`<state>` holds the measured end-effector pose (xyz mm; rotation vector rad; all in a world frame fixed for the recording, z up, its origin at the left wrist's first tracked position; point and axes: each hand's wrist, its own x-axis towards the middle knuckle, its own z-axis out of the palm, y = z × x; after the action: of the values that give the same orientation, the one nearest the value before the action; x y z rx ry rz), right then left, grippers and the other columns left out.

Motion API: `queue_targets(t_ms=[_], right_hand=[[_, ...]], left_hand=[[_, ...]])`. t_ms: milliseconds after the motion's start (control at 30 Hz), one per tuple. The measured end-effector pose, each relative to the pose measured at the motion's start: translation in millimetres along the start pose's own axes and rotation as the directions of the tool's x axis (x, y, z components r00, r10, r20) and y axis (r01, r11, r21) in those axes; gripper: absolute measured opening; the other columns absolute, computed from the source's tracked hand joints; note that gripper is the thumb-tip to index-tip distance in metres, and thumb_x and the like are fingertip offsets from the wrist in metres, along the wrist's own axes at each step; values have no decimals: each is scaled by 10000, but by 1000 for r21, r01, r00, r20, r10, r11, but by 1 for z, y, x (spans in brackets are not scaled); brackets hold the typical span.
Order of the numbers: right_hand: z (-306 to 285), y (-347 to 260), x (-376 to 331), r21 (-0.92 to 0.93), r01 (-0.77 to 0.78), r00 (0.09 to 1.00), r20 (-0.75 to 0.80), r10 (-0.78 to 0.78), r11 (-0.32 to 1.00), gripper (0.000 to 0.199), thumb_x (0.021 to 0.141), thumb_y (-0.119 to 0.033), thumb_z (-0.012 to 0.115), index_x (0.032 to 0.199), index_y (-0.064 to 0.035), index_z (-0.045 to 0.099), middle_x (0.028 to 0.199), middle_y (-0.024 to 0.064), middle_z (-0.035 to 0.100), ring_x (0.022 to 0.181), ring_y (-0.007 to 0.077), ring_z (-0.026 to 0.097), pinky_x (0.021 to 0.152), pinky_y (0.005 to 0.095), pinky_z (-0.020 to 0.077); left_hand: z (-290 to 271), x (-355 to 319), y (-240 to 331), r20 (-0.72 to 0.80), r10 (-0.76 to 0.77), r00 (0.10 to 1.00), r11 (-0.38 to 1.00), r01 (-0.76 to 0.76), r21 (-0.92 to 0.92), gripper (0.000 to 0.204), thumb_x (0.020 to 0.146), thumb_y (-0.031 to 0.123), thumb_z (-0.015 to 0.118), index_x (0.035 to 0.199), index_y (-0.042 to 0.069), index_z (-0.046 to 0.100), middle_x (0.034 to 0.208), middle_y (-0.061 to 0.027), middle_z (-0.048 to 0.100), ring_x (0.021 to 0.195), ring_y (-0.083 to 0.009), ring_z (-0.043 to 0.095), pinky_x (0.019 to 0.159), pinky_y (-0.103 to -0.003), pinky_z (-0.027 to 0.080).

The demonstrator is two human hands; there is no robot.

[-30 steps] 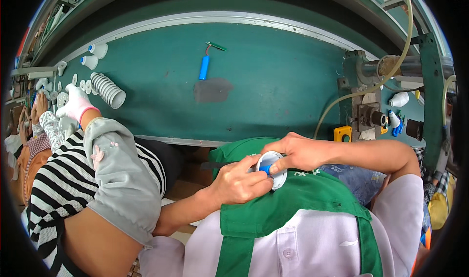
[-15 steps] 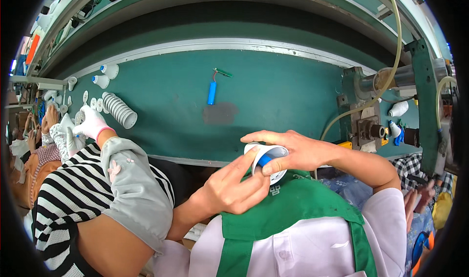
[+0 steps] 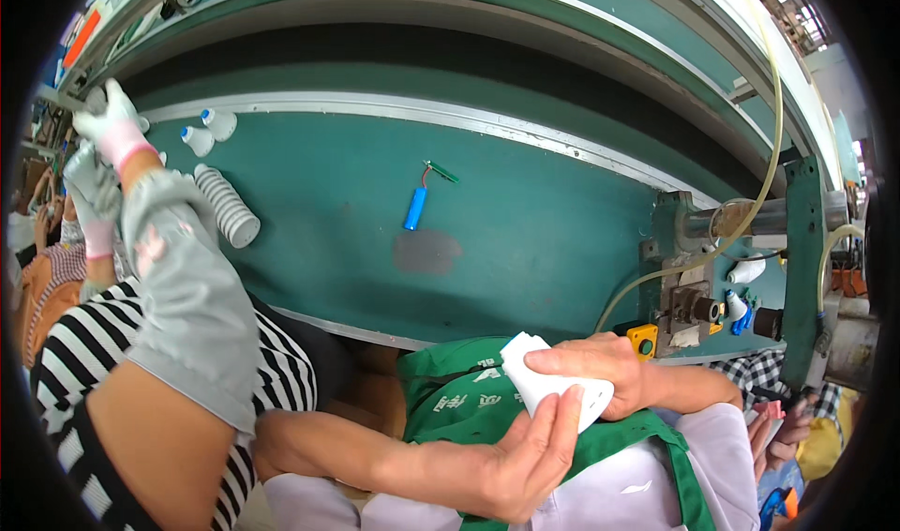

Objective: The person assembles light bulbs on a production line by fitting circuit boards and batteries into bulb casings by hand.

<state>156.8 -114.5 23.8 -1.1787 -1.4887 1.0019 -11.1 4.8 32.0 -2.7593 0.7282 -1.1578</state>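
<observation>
From my remote seat, I see the green table (image 3: 534,259) and, before it, the green apron (image 3: 445,423). On the table's left lies a stack of white cups (image 3: 227,208). My right hand (image 3: 609,367) and left hand (image 3: 516,465) both grip one white cup (image 3: 541,387) above the apron, left fingers near its wide end. The blue battery (image 3: 415,209) lies on the table.

The cone (image 3: 555,383) hides part of the right hand (image 3: 609,358); beside the worktop's (image 3: 534,240) near edge, the view's lower edge cuts off a striped top (image 3: 86,336).
</observation>
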Motion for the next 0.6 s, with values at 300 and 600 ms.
queue_targets(t_ms=[300,600], right_hand=[[-1,17,-17,-110,314,947,-30,-319,943,446,777,-159,636,1132,88,529,837,225,624,605,264,633,487,311,492],[0,15,-15,-169,277,957,-38,-287,946,444,779,-182,615,1132,75,535,828,184,634,597,240,622,457,300,460]], left_hand=[[-9,0,19,29,-75,997,995,72,70,130,637,96,561,655,-29,593,682,-109,573,765,-309,638,660,-338,536],[-11,-3,16,50,-52,997,997,49,68,164,613,106,567,669,-44,602,711,-136,592,777,-320,633,673,-354,533]])
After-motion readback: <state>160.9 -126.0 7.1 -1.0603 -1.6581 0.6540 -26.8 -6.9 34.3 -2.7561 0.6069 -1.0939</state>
